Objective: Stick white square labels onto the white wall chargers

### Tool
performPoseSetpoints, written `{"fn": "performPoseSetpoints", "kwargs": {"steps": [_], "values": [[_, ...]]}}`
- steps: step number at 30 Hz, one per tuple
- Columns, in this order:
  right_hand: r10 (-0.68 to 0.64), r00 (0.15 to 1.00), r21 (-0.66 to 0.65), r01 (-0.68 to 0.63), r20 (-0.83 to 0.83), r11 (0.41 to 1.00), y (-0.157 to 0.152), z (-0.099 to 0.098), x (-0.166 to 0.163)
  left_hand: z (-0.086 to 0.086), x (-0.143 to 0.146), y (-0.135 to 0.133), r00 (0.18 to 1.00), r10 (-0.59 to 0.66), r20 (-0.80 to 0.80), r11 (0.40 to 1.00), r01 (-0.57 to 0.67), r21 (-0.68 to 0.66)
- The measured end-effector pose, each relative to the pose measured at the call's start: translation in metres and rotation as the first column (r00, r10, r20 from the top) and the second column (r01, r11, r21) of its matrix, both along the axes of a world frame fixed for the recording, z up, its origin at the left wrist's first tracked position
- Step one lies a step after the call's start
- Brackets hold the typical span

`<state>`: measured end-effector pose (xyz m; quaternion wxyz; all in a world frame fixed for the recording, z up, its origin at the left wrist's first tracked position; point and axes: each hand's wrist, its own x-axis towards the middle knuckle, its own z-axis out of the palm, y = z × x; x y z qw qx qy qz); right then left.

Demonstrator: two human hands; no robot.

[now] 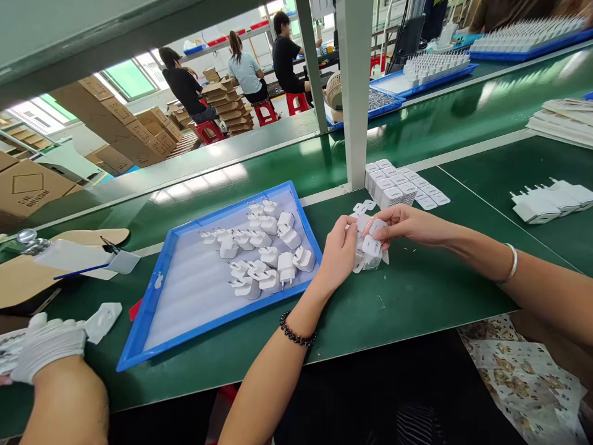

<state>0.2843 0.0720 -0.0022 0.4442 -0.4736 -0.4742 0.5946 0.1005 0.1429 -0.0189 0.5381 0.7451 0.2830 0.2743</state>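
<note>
My left hand [341,248] and my right hand [404,224] are close together over the green bench. Between them is a bunch of white rounded-square labels [371,246] with small dark print. The left thumb and fingers grip the bunch from the left side. From the right, my right thumb and fingers pinch it near the top. Fingers hide part of the bunch. Just beyond stands a thick stack of similar white label sheets [388,185], with flatter sheets [427,193] beside it. Left of my hands, a blue-rimmed tray [160,281] carries several white plug adapters [269,258].
A co-worker's white-gloved hand [55,346] is at the far left, by a white piece [104,321]. More white adapters [551,203] lie at right. A grey post [354,93] rises behind the label stack. Beyond the green conveyor [222,180] sit several people and trays.
</note>
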Motion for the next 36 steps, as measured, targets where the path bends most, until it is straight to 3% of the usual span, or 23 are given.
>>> {"fn": "performPoseSetpoints", "kwargs": {"steps": [4,7,11,17,22,27,32,36], "values": [[0.006,1.0,-0.024,-0.006,-0.006,1.0,0.0,0.0,0.001,0.001,0.001,0.003,1.0,-0.009,-0.018,0.995,0.008,-0.103],[0.042,0.999,-0.036,-0.042,0.008,0.999,0.0,0.0,0.002,0.004,0.0,0.0,0.998,-0.036,-0.047,0.995,0.031,-0.097],[0.076,0.997,-0.018,-0.075,0.023,0.997,0.002,0.0,0.001,0.005,0.001,-0.003,0.997,-0.02,-0.08,0.999,0.023,0.045],[0.053,0.998,-0.01,-0.053,-0.026,0.999,0.0,0.006,0.001,0.012,0.0,-0.003,0.989,0.139,-0.042,0.978,-0.13,0.165],[0.131,0.984,0.008,-0.133,0.122,0.991,0.0,0.018,0.02,0.014,0.001,-0.014,0.978,0.207,0.024,0.896,-0.199,0.396],[0.27,0.908,-0.104,-0.249,0.321,0.963,-0.003,0.025,0.064,0.007,0.002,-0.015,0.984,0.175,0.025,0.809,-0.159,0.565],[0.043,0.922,-0.044,-0.028,0.385,0.999,-0.011,0.026,0.101,0.016,-0.013,0.009,0.918,0.391,0.064,0.794,-0.371,0.482],[-0.036,0.934,0.005,0.036,0.356,0.999,-0.01,0.023,0.098,0.016,-0.011,0.012,0.941,0.329,-0.082,0.858,-0.261,0.442]]}}
